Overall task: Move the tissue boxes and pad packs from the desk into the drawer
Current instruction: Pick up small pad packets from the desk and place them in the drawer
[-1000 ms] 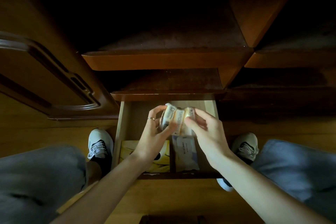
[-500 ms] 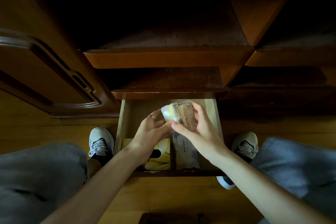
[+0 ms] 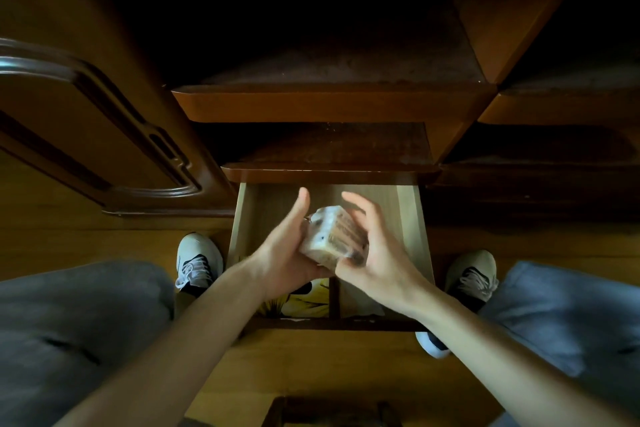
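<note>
A small plastic-wrapped pad pack (image 3: pixel 334 236), pale with brownish print, is held above the open drawer (image 3: pixel 412 218). My left hand (image 3: pixel 287 253) cups it from the left and below. My right hand (image 3: pixel 377 250) grips its right side, fingers curled over the top. In the drawer's near end lies a yellow tissue box (image 3: pixel 304 303), mostly hidden under my left wrist. Beside it, right of a divider, a pale pack (image 3: pixel 356 305) shows only a sliver. The far half of the drawer shows bare light wood.
Dark wooden shelves (image 3: pixel 329 104) jut out above the drawer. A carved cabinet door (image 3: pixel 86 128) stands open at the left. My knees in grey trousers (image 3: pixel 69 329) and my shoes (image 3: pixel 197 260) flank the drawer on a wooden floor.
Both hands have drawn the pack nearer to me and turned it over, so its broad printed side now faces up. The left hand has shifted under it.
</note>
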Available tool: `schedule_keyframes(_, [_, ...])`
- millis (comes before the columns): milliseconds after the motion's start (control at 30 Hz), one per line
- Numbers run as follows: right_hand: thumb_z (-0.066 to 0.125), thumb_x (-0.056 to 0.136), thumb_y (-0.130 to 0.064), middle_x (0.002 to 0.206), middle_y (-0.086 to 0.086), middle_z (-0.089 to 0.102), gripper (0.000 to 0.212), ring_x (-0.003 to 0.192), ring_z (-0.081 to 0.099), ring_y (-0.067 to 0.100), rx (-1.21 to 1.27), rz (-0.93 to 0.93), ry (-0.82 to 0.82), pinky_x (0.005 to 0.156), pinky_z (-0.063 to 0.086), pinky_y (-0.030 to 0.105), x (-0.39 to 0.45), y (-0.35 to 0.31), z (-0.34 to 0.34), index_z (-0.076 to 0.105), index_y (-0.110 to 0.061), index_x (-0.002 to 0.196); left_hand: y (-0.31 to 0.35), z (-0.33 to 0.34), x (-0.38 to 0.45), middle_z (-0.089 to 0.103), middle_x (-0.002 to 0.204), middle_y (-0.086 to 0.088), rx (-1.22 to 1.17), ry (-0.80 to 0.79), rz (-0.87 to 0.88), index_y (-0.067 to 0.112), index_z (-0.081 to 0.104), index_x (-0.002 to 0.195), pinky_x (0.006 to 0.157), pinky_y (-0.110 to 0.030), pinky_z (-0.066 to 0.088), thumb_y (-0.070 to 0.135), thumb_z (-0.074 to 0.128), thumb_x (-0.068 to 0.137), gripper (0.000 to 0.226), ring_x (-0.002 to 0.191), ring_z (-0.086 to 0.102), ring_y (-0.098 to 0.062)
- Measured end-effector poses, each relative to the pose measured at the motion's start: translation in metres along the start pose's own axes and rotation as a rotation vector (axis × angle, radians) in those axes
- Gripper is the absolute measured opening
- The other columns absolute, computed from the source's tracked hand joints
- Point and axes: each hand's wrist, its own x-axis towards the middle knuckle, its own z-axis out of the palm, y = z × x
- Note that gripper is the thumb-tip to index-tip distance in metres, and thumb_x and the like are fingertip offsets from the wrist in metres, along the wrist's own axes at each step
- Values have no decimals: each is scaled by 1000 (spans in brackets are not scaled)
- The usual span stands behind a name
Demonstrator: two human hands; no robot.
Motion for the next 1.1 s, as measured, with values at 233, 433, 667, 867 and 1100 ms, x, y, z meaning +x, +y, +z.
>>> schedule_keyframes(233, [64, 80, -45, 134, -9, 43, 72, 125, 38, 6, -638, -222, 149, 96, 37, 17, 2, 2, 7, 42, -23, 145, -5, 3, 3, 74, 116, -22, 144, 238, 48, 3, 65, 126, 96, -44, 54, 60, 46, 99, 67, 109, 72, -33])
schedule_keyframes(433, [65, 79, -56, 118, -7, 62, 69, 105, 55, 7, -677, -190, 168, 84, 51, 21, 8, 4, 0, 51, -23, 138, -9, 2, 4, 74, 116, -19, 92, 250, 85, 5, 66, 124, 90, -40, 56, 59, 45, 100, 63, 107, 72, -31])
schedule_keyframes(667, [66, 78, -66, 120, -14, 63, 78, 99, 61, -2, -347, 130, 164, 73, 51, 8, 21, 30, -5, 50, -24, 142, -9, -38, 14, 74, 116, -13, 381, 616, 281, 10, 69, 120, 101, -41, 52, 50, 44, 104, 50, 107, 69, -26])
schedule_keyframes(867, [72, 92, -45, 106, -15, 58, 63, 82, 59, -6, -120, 492, 235, 55, 45, 10, 46, 79, 3, 40, -23, 142, -12, -107, 11, 64, 128, -4, 972, 848, 339, 18, 64, 130, 88, -31, 50, 25, 55, 99, 33, 108, 59, -18])
schedule_keyframes(1100, [70, 91, -51, 113, 4, 69, 48, 94, 70, 18, 24, 687, 235, 86, 60, 42, 83, 124, 31, 51, -19, 120, -41, -161, 7, 41, 147, -9, 1492, 849, 203, 13, 53, 142, 104, -49, 46, 21, 63, 95, 49, 132, 44, -36])
